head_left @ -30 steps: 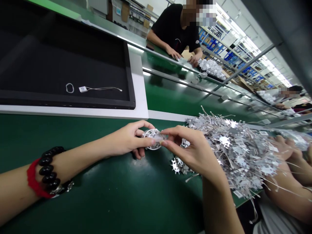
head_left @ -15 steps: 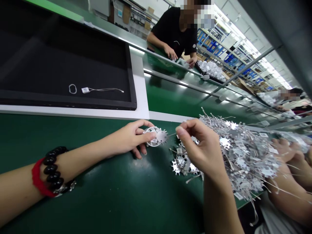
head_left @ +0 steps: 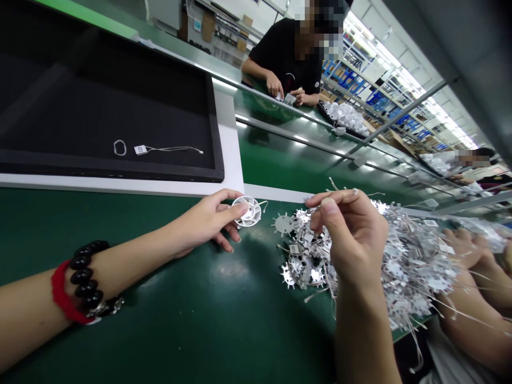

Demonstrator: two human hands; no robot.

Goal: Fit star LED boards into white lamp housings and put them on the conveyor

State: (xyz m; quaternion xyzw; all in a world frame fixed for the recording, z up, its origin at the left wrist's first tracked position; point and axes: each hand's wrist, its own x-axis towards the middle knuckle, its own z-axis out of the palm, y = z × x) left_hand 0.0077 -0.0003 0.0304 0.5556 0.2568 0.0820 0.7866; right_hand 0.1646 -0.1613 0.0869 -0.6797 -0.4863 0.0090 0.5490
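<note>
My left hand [head_left: 208,221] pinches a round white plastic part [head_left: 248,210] just above the green table [head_left: 168,314]. A thin wire trails from that part toward the right. My right hand [head_left: 352,234] is curled closed over a big heap of silver star-shaped metal pieces with wires [head_left: 400,261], its fingertips pinching a thin wire end. One silver star piece [head_left: 283,224] lies loose on the table between the two hands. A few more star pieces [head_left: 298,269] lie at the heap's near edge.
A black tray [head_left: 120,106] holds a small tagged wire [head_left: 160,149] at the upper left. Across a metal rail [head_left: 320,144], a person in black [head_left: 288,53] handles parts beside a white pile [head_left: 346,114]. Another person's arms [head_left: 476,298] reach in at right.
The silver star piece has left the white part and now lies on the table. My right hand pulled away rightward over the heap. My left hand shifted slightly back with the white part.
</note>
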